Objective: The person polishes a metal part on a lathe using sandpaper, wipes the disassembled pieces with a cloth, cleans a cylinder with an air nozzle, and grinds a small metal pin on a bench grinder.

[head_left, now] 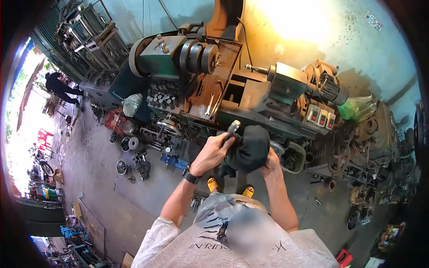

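Observation:
Out in front of my body, my left hand (213,153) is closed around a short, dark cylindrical piece with a shiny metal end (234,126). A bunched black cloth (249,151) lies against that piece, and part of it dangles below. My right hand (270,163) grips the cloth from its right side, with most of its fingers hidden behind the fabric. Whether the cloth wraps part of the metal piece, I cannot tell. A dark watch (191,178) is on my left wrist.
A green machine headstock (163,58) and a motor-driven spindle unit (288,82) stand ahead, with a rusty tray (208,91) between them. Metal parts (161,95) and wrenches (210,103) lie nearby. Buckets (133,143) stand left; machine parts crowd the right. Another person (62,85) bends far left.

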### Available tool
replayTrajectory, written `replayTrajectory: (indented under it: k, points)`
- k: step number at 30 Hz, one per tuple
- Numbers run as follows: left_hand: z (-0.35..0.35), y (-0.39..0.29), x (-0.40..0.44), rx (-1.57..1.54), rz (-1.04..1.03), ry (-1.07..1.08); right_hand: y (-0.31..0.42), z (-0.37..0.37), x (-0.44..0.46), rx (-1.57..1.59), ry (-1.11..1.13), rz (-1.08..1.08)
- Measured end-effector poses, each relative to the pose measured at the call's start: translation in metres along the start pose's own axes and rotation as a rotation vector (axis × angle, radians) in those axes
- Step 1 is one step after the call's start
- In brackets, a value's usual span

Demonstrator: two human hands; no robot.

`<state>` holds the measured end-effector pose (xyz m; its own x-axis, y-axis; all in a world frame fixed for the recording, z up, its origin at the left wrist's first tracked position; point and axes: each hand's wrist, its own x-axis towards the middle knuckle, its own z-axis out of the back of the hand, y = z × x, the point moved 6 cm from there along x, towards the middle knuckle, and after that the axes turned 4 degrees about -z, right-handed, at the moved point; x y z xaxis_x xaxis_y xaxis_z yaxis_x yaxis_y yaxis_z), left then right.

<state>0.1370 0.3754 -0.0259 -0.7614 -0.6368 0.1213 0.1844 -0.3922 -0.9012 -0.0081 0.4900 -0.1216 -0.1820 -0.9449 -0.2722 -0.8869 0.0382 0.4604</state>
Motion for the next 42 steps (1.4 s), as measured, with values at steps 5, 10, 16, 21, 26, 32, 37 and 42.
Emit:
replayTrajectory:
  k: [5, 10, 16, 21, 26, 32, 37, 42]
  points:
    - [0.033, -0.012, -0.023, 0.619, -0.139, -0.275, 0.051, -0.056, 0.007, -0.201, 0.153, 0.344]
    - [0.045, -0.029, -0.018, -0.256, 0.14, -0.083, 0.055, -0.086, 0.009, -0.337, 0.175, 0.431]
    - [0.037, -0.064, 0.0, 0.055, -0.112, 0.032, 0.073, -0.13, 0.014, -0.972, -0.063, 0.882]
    - [0.027, -0.075, 0.015, 0.267, -0.137, 0.112, 0.078, -0.169, 0.004, -1.78, 0.059, 1.142]
    - [0.024, -0.079, 0.031, 0.296, -0.345, 0.014, 0.085, -0.156, 0.024, -0.977, -0.017, 0.71]
    - [0.044, -0.096, 0.049, 0.696, -1.29, 0.034, 0.058, -0.137, 0.023, -0.655, 0.091, -0.1]
    - [0.043, -0.125, 0.043, 1.102, -1.629, 0.288, 0.031, -0.131, 0.019, -1.303, 0.341, -0.002]
    - [0.021, -0.094, 0.036, 1.151, -0.462, 0.431, 0.046, -0.127, 0.018, -1.935, -0.035, 0.628]
